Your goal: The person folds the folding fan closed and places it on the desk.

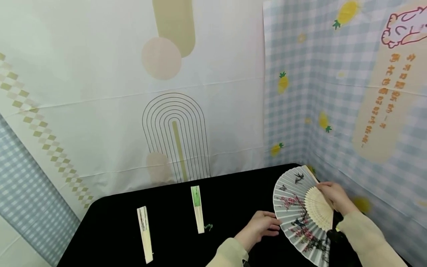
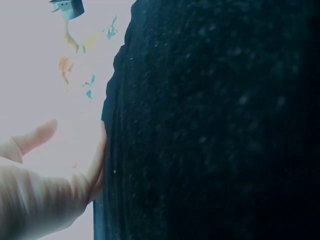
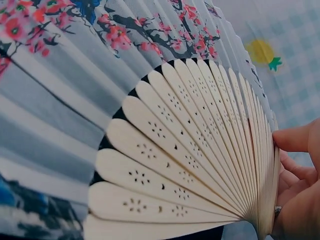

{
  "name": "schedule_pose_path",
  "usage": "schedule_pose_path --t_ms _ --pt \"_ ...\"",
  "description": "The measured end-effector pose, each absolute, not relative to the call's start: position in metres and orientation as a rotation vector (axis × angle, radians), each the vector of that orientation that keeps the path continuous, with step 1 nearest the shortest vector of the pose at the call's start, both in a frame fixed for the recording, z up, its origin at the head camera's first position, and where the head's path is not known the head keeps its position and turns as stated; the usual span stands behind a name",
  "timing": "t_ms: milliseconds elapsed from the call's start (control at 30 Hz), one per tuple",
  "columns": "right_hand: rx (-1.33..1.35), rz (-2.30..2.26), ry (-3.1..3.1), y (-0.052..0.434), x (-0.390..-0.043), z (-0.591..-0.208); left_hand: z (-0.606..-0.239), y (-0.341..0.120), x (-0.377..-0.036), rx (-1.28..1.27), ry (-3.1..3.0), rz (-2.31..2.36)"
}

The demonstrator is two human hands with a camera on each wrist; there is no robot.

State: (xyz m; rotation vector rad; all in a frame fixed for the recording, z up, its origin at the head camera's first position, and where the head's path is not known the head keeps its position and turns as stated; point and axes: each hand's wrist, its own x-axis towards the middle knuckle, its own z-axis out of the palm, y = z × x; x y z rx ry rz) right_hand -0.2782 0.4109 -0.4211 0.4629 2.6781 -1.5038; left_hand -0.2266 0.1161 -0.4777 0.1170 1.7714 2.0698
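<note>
A spread folding fan (image 1: 290, 213), grey with pink blossoms, birds and pale pierced ribs, is at the right in the head view. My right hand (image 1: 335, 196) grips its outer stick near the pivot. In the right wrist view the ribs (image 3: 175, 150) fan out leftward from the right hand (image 3: 300, 170), whose thumb presses the stick. My left hand (image 1: 261, 226) is at the fan's left edge, fingers extended; whether they touch it I cannot tell. The left wrist view shows that hand (image 2: 50, 195) with thumb and fingers apart, holding nothing.
Two folded fans lie on the black tabletop (image 1: 110, 230): one with green cloth (image 1: 197, 209) and a green tassel (image 1: 208, 226), another with a pale patterned cloth (image 1: 145, 233) further left. Printed curtains (image 1: 233, 122) hang behind and along the right side.
</note>
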Motion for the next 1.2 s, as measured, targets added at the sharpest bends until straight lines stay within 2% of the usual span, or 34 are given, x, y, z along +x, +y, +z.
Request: schedule_pose_path --t_ms 400,933,1200 --pt "0.482 -1.641 2.733 0.377 -0.293 -0.4 -0.464 0.092 -0.242 0.152 1.723 2.187" --pt "0.635 -2.151 2.527 0.321 -0.304 -0.38 -0.452 0.052 -0.256 0.182 1.701 2.212" --pt "0.565 -2.354 2.309 0.302 -0.305 -0.366 -0.445 0.028 -0.259 0.26 1.686 2.214"
